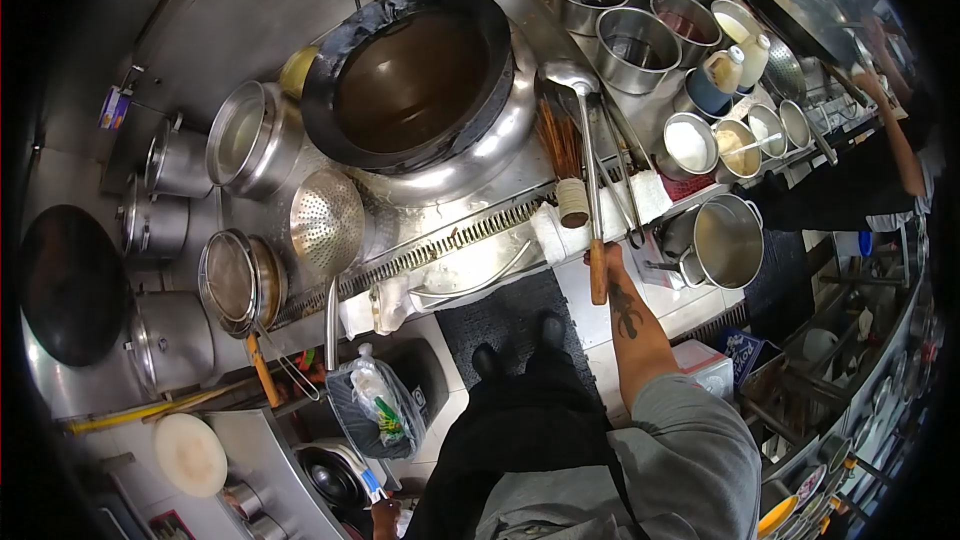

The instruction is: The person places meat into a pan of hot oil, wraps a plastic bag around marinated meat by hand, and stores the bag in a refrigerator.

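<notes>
My right hand (611,262) is closed on the wooden grip of a long-handled wok ladle (590,160), whose metal head rests up at the stove ledge. Beside its shaft stand a bamboo wok brush (570,165) and a pair of metal tongs (622,180). At the bottom edge my left hand (385,517) hangs low near a blue-and-white strip (372,485); its fingers are too small and partly hidden to make out. A large dark wok (330,130) holding brown liquid sits on the burner ahead. A perforated skimmer (328,220) lies left of it.
Steel pots of sauces (638,50) and seasoning tubs (690,145) stand at right. A stockpot (728,240) is below them. Strainers (228,275) and lidded pots (170,340) line the left. A lined bin (350,400) stands by my legs. Another person's arm (895,130) reaches in at far right.
</notes>
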`<state>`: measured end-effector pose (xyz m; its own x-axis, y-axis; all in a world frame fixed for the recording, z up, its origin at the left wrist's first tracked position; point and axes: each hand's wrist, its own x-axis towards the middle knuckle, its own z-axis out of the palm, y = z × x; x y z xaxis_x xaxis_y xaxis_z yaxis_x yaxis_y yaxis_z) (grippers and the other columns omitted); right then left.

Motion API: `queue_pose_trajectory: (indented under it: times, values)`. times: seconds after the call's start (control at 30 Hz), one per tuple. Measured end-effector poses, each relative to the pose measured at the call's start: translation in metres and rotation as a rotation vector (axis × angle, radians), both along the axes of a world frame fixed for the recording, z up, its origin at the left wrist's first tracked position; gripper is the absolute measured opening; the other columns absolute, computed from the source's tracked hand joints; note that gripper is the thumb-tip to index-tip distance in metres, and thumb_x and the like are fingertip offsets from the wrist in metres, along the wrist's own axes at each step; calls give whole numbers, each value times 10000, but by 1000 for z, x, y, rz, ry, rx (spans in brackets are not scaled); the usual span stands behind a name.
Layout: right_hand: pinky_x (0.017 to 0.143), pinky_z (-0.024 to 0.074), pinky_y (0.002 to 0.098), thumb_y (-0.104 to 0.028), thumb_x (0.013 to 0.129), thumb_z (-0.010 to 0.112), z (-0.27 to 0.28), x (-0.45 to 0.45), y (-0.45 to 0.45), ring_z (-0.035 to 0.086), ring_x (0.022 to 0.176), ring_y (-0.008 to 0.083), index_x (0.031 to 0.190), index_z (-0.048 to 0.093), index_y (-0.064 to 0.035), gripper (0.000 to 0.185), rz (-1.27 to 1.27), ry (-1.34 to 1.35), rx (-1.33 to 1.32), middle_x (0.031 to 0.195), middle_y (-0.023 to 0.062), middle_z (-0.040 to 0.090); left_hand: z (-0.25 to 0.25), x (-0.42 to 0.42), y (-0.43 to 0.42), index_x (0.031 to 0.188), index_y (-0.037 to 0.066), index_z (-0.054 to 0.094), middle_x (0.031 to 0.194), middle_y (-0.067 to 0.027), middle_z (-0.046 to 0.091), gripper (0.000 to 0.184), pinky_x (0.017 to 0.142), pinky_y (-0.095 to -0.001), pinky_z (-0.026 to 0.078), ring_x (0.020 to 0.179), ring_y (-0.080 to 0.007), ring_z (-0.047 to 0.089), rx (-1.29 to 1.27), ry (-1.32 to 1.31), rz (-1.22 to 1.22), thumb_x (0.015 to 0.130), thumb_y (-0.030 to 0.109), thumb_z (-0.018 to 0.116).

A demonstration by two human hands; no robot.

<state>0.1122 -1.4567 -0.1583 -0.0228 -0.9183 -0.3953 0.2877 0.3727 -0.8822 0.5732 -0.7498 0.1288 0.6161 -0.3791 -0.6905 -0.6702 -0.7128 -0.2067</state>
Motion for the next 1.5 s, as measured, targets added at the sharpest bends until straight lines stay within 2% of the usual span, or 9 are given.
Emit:
queue_pose_trajectory:
  times: [0.4, 0.5, 0.63, 0.7, 0.8, 0.9, 1.1, 1.33, 1.5]
  values:
    - [526, 520, 401, -171, 909, 537, 52, -14, 8, 602, 582, 254, 1007, 545, 27, 221, 76, -30, 268, 742, 130, 599, 1, 25, -18, 844, -1, 697, 820, -144, 696, 209, 717, -354, 510, 763, -231, 662, -228, -61, -176, 733, 175, 684]
    - [526, 518, 395, -209, 923, 490, 65, -15, 5, 602, 584, 256, 1009, 557, 16, 249, 93, -35, 295, 748, 135, 605, 52, -1, -83, 776, -2, 711, 708, -129, 688, 149, 681, -333, 511, 677, -198, 659, -150, 23, 307, 706, 130, 709]
    - [496, 509, 400, -242, 933, 437, 32, -11, -11, 600, 563, 262, 961, 576, 16, 294, 98, -71, 267, 734, 144, 611, 55, 13, -81, 758, -7, 710, 636, -119, 669, 190, 662, -342, 514, 624, -249, 660, -283, 97, 155, 718, 178, 709]
    - [475, 502, 405, -236, 931, 435, 29, -6, -16, 595, 542, 263, 931, 581, 16, 291, 177, 61, 269, 706, 145, 602, 64, 18, -82, 780, -9, 707, 693, -124, 684, 200, 667, -348, 514, 676, -273, 668, -229, 128, -108, 723, 182, 704]
    - [459, 504, 404, -215, 930, 456, 26, -4, -8, 595, 529, 266, 892, 570, 13, 258, 180, 93, 186, 686, 144, 593, 78, -20, -118, 979, 167, 717, 1054, -73, 680, 270, 737, -639, 472, 990, -273, 656, 559, -279, 286, 879, 339, 535]
    - [452, 511, 394, -193, 924, 497, 31, 0, -6, 599, 529, 265, 876, 548, 10, 214, 154, 64, 124, 690, 142, 591, 74, 2, -78, 978, 163, 716, 1050, -77, 680, 272, 738, -634, 473, 987, -275, 656, -46, -78, 286, 877, 341, 537]
    - [450, 506, 343, -205, 898, 583, 54, -8, -4, 601, 542, 209, 1049, 520, 22, 279, 60, 171, 296, 749, 115, 604, 54, 7, -58, 976, 156, 715, 1044, -84, 679, 276, 739, -624, 474, 982, -280, 655, -199, -17, 250, 872, 343, 540]
    - [510, 482, 267, -216, 886, 620, 215, -84, 34, 567, 625, 110, 1206, 521, -17, 389, 319, 586, 139, 898, 52, 636, 1, 56, -87, 973, 147, 713, 1036, -93, 679, 282, 740, -613, 476, 977, -285, 655, -256, 68, 126, 867, 347, 544]
    - [681, 537, 305, -256, 918, 604, 418, -103, 114, 633, 791, 166, 1252, 516, -23, 417, 99, 167, -191, 1001, 108, 640, -52, 105, -146, 971, 141, 712, 1031, -100, 678, 287, 741, -605, 477, 973, -289, 654, -285, 144, -67, 863, 349, 547]
